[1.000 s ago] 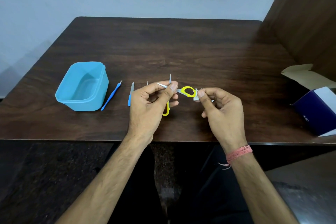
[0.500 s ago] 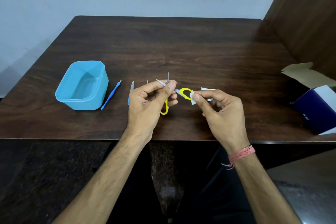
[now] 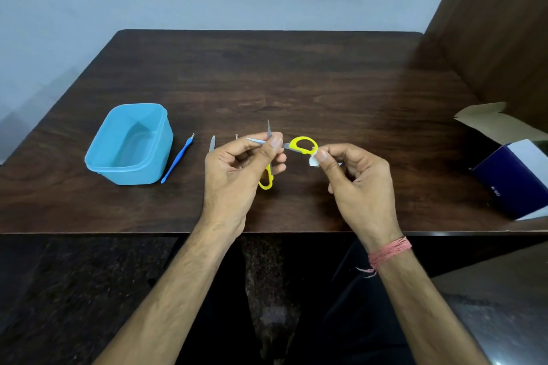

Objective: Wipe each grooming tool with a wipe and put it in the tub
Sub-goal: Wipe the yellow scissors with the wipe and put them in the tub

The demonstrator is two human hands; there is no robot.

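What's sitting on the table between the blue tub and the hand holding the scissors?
In the head view, two tools lie between the tub and the left hand: a blue stick tool beside the tub, then a nail file.

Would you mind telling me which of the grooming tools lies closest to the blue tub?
The slim blue plastic stick tool, lying right beside the blue plastic tub; the grey nail file lies further right, and the yellow-handled scissors are held.
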